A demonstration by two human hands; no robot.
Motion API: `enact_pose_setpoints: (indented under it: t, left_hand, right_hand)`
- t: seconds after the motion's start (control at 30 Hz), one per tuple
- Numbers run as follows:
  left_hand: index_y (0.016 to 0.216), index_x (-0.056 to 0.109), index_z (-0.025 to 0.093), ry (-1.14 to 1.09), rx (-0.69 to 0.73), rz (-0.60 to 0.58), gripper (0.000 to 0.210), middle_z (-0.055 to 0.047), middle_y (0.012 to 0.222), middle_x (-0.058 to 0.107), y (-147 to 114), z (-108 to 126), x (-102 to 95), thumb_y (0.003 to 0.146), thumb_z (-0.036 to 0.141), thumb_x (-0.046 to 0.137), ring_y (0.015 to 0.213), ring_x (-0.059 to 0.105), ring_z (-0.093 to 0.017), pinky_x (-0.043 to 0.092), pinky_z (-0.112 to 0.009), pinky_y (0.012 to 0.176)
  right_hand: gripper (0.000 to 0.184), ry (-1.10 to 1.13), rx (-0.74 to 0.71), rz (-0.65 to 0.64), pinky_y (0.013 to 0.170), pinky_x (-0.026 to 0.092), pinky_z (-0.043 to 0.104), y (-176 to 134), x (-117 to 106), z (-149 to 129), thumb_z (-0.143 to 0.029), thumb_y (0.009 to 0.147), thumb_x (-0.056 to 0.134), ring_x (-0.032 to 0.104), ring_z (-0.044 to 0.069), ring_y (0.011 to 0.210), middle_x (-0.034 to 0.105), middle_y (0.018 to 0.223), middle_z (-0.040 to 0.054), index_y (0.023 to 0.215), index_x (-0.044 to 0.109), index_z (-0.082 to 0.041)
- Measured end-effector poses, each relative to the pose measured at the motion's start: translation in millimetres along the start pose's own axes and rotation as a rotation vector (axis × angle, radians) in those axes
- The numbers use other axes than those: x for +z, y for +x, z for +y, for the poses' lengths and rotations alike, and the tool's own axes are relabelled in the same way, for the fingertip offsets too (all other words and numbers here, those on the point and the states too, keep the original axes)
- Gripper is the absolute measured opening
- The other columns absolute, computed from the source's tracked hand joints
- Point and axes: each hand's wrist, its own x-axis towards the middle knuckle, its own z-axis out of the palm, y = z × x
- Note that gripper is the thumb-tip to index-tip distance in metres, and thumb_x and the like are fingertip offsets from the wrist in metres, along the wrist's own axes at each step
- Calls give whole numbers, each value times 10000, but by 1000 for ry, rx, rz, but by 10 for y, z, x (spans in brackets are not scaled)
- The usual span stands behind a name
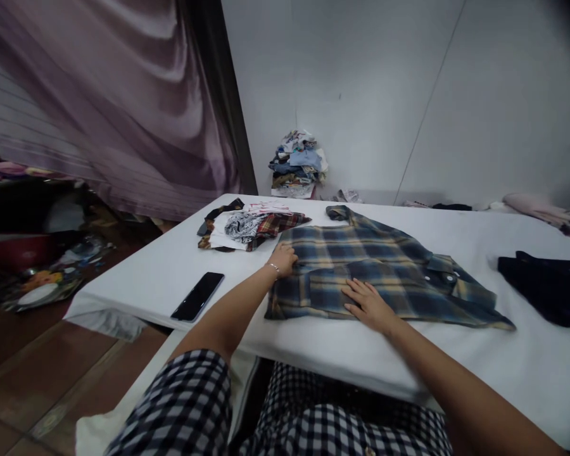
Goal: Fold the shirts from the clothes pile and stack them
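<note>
A plaid shirt (384, 253) in blue, black and tan lies spread on the white-covered table (456, 361), its collar with pale buttons toward the right and one sleeve reaching to the back. My left hand (284, 258), with a bracelet at the wrist, has its fingers curled on the hem at the shirt's left edge. Closer to the front edge, my right hand (368, 305) rests flat on the cloth with its fingers spread. Left of the shirt sits a pile of folded clothes (242, 228), white, patterned and red plaid.
A black phone (198, 296) lies near the table's front left edge. Dark folded garments (546, 285) are at the right. Against the wall stands a tall clothes stack (298, 164). A purple curtain (137, 107) hangs at the left, above clutter on the tiled floor (52, 373).
</note>
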Motion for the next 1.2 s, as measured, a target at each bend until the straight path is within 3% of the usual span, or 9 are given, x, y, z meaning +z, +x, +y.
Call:
enact_pose_setpoints:
  t: [0.07, 0.13, 0.23, 0.3, 0.47, 0.63, 0.8, 0.97, 1.2]
  left_hand:
    - [881, 719, 196, 28, 41, 39, 220, -106, 954, 660, -247, -92, 21, 734, 150, 562, 1057, 537, -254, 227, -447, 1063]
    - [906, 711, 222, -37, -28, 33, 201, -80, 940, 670, -525, -178, 69, 792, 241, 546, 996, 566, -231, 329, -395, 984]
    - [928, 703, 228, -186, -334, 44, 313, -60, 965, 681, -839, -285, 138, 882, 390, 439, 933, 601, -198, 421, -301, 812]
    - [939, 701, 205, -224, -549, 61, 417, -82, 1010, 678, -894, -321, 158, 914, 439, 357, 949, 613, -203, 432, -287, 782]
    - [997, 683, 156, -342, -770, -36, 488, -168, 1148, 643, -565, -171, 161, 849, 552, 439, 1049, 609, -276, 453, -327, 825]
    - [910, 688, 164, -531, -774, 18, 205, -166, 1116, 669, -236, 79, 201, 743, 256, 613, 1091, 603, -296, 453, -352, 877]
    - [848, 674, 156, -757, -832, 88, 142, -126, 919, 722, -242, -20, 222, 779, 216, 566, 929, 677, -248, 503, -296, 768]
    - [1088, 587, 132, -1073, -965, 147, 247, -67, 735, 704, -326, -134, 300, 858, 176, 509, 641, 689, -155, 496, -206, 557]
    - [1088, 581, 154, -1408, -1057, 269, 270, -21, 672, 671, -344, -153, 389, 820, 167, 608, 529, 648, -132, 514, -211, 528]
  right_hand:
    - [530, -1, -1, 0, 1131, 183, 491, -20, 10, 14, -502, 932, 360, 239, 266, 1411, 323, 1514, 89, 1387, 466, -253]
    - [532, -1, 0, 4, 1130, 183, 493, -28, 18, 28, -504, 931, 358, 245, 267, 1409, 328, 1510, 95, 1385, 470, -249]
    - [524, 23, -5, 21, 1127, 189, 500, -23, 40, 56, -495, 920, 392, 259, 270, 1403, 335, 1506, 95, 1379, 477, -257]
    - [507, 64, -2, 37, 1120, 203, 514, 1, 55, 83, -479, 899, 442, 279, 278, 1394, 359, 1493, 98, 1349, 514, -257]
    - [387, 272, 12, 148, 1080, 323, 483, 241, 16, 46, -387, 870, 482, 447, 268, 1289, 556, 1330, 125, 1144, 677, -195]
    - [310, 342, -71, 263, 1025, 404, 414, 679, -138, -311, -306, 851, 500, 552, 226, 1164, 628, 1225, 109, 1064, 695, -191]
    - [400, 111, -74, 109, 1043, 351, 423, 1046, -248, -663, -298, 859, 519, 500, 241, 1223, 582, 1303, 99, 1239, 592, -197]
    - [403, -79, 48, -81, 957, 395, 394, 1274, -238, -781, -343, 836, 566, 563, 270, 1128, 638, 1212, 113, 1208, 604, -192]
    - [340, -116, 63, -55, 861, 433, 300, 1298, -235, -796, -269, 798, 616, 602, 231, 1007, 669, 1101, 99, 1126, 641, -181]
